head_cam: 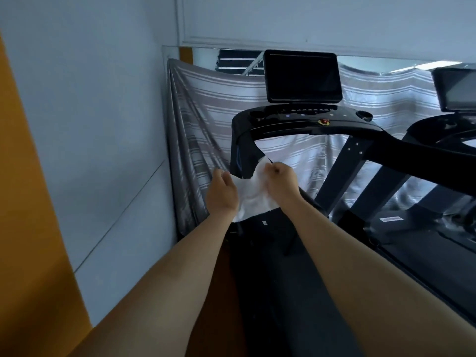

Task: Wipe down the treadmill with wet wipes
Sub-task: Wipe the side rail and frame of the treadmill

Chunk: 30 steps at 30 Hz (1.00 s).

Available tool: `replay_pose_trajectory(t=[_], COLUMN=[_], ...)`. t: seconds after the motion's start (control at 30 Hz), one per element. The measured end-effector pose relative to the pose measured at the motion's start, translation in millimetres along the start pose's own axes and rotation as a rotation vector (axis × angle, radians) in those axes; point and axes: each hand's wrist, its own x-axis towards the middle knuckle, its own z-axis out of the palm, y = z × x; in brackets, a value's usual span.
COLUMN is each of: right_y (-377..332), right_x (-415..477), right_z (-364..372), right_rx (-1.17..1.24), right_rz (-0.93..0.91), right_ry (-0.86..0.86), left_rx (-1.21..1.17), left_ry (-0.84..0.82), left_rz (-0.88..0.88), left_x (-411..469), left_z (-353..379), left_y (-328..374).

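From the head camera, both bare arms reach forward over the dark treadmill. A white wet wipe is stretched between the two hands in front of the treadmill's left upright, just below the curved console. The left hand takes the wipe's left edge, its grip closed with the thumb on the near side (the far fingers are hidden behind the palm). The right hand is bunched into a fist, its grip pinching the wipe's upper right part. The wipe's lower edge hangs over the front end of the belt.

Above the console stands a dark screen, and a red button sits on the console. A striped grey cloth hangs behind. A second treadmill shows at the right edge.
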Motion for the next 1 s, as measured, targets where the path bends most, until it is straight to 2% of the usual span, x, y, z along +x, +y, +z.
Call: replay_pose_trajectory(t=[0.2,0.3,0.4,0.77,1.0], right_y=[16,23,26,25,31], right_x=[92,131,160,249,324], right_z=[31,42,52,111,157], right_rx=[-0.091,-0.082,-0.11,-0.235,-0.29], right_rz=[0.01,0.033,-0.037,-0.165,-0.199], right_ry=[-0.153,-0.288,-0.369,-0.515,-0.44], left_rx=[0.132,0.112,0.11,0.171,0.063], left_ry=[-0.087,-0.053,-0.016,0.116,0.102], left_rz=[0.081,0.065,0.08,0.005,0.019], left_x=[61,91,114,195,288], left_z=[35,55,67,72,101], left_y=[-21,-30,-39,-95,-135])
